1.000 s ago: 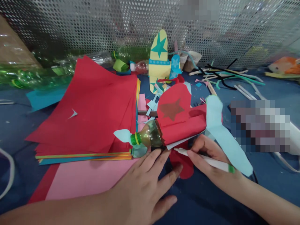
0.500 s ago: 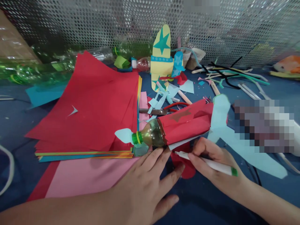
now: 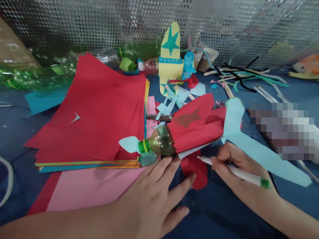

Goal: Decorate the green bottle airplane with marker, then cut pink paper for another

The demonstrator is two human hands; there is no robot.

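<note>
A green-capped plastic bottle lies on its side, its body wrapped in red paper. Light blue paper pieces stick out at its neck and rear, including a long light blue strip. Under its near side, a rounded red paper piece lies on the table. My left hand is spread flat, fingertips at the bottle's near side and over the red piece's left edge. Between the fingers of my right hand is a white marker with a green end. Its tip points at the red piece's upper right edge; contact is unclear.
A stack of coloured paper with red on top lies left, over pink paper. Scissors and light blue scraps lie behind the bottle. Further back stand a yellow paper plane, pipe cleaners and a perforated metal screen.
My right hand has drawn the marker rightward, away from my left fingertips. A red flap with a dark star on the bottle now stands higher. My left hand stays nearly in place.
</note>
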